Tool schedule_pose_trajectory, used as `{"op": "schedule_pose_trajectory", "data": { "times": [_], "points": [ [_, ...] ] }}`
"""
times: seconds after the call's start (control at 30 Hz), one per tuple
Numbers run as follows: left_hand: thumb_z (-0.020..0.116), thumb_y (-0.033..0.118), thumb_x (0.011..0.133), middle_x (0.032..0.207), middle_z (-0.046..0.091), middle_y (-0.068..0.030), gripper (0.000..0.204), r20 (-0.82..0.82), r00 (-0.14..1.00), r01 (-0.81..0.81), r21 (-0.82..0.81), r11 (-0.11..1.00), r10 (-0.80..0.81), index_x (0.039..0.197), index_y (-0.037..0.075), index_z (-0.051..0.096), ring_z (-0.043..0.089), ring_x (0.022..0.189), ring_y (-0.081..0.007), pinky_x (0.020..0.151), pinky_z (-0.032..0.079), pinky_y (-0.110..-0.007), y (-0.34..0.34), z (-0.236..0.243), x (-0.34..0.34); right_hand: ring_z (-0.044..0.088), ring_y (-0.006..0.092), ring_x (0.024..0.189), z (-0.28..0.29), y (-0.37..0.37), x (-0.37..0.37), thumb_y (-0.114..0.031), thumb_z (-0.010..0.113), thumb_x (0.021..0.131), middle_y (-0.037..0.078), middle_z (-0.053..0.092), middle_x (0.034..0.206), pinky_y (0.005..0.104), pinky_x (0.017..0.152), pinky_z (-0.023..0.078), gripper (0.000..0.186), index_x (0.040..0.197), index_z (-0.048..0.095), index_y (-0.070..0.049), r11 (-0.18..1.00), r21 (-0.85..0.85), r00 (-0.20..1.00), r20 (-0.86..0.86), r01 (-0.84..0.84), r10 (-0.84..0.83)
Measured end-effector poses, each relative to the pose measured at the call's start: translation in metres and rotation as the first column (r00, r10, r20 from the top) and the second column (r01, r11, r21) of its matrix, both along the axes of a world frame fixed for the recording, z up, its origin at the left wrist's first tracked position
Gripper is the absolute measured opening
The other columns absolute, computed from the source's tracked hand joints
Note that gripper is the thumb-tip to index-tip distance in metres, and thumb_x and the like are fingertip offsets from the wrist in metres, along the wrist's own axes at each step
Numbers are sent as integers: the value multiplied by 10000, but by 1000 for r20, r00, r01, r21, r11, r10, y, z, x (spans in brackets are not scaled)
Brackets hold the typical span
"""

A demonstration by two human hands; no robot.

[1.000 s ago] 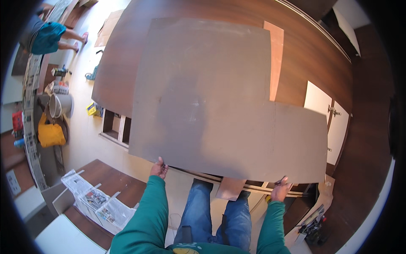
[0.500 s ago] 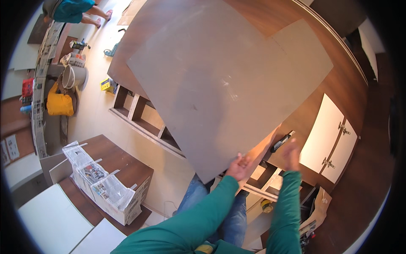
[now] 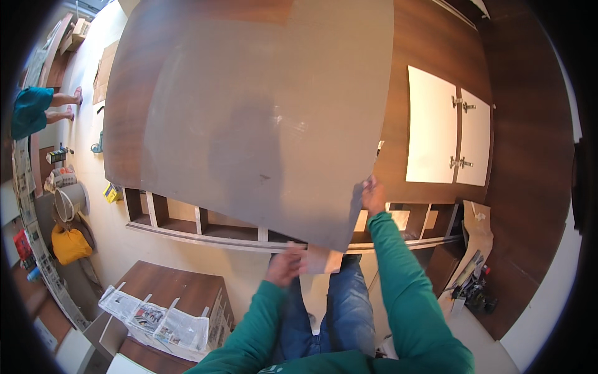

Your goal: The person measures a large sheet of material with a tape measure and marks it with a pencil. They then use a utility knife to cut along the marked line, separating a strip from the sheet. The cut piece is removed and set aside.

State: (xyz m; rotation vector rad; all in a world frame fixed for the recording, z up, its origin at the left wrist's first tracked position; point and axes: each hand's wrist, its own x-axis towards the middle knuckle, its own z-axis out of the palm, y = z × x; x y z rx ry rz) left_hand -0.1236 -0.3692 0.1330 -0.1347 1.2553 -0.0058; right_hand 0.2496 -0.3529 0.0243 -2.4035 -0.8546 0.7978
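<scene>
A large grey laminate sheet (image 3: 249,137) lies over a dark brown wooden carcass with open compartments (image 3: 233,219). My right hand (image 3: 374,196) is closed on the sheet's right edge, near its front corner. My left hand (image 3: 286,265), smeared by motion, is just left of a small orange-brown strip (image 3: 324,259) that sticks out from under that corner. Whether its fingers touch the strip is unclear. Beyond my right hand, a small part of a cutter (image 3: 380,147) shows beside the sheet's edge; the sheet hides the rest.
Two white doors with hinges (image 3: 431,124) lie on the brown panel to the right. A brown box partly covered in newspaper (image 3: 174,293) stands at the lower left. Farther left are a bucket (image 3: 70,201), a yellow bag (image 3: 71,244) and a person's legs (image 3: 62,106). Tools (image 3: 476,283) lie at right.
My view has turned, and the sheet has swung around against the carcass, largely covering the cutter. My right hand has taken hold of the sheet's edge; my left hand has left it and moved left.
</scene>
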Motion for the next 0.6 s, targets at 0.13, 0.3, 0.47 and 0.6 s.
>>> {"op": "schedule_pose_trajectory", "data": {
  "times": [0.13,0.3,0.47,0.6],
  "points": [
    [628,679,1000,1429,594,-115,805,-437,885,-77,196,978,158,1534,93,488,585,1281,-277,1047,526,-483,39,-55,-65,664,261,869,-33,-2,59,-103,614,1016,170,738,1021,417,787,545,331,1325,647,9,993,-62,981,162,-98,107],
    [677,731,938,1653,377,-181,1098,-486,775,-293,289,912,403,1687,63,234,438,1457,-332,1077,494,-470,108,-111,-81,659,257,861,-38,5,80,-148,575,1060,161,713,971,420,789,536,221,1192,647,14,979,48,978,58,200,-202],
    [722,579,987,1340,588,-155,742,-578,735,-303,190,934,356,1469,51,524,614,1176,-274,965,566,-415,107,-138,-74,649,352,871,6,30,54,-156,494,1094,211,667,945,451,807,527,216,1117,608,26,952,-38,902,334,302,-273],
    [691,395,1058,836,580,-7,297,-392,879,-193,224,955,270,1004,117,603,621,787,-166,713,614,-308,87,-138,-73,609,409,832,20,47,57,-179,461,1114,233,641,930,477,774,513,252,1075,596,30,972,167,888,402,168,-222]
  ]
}}
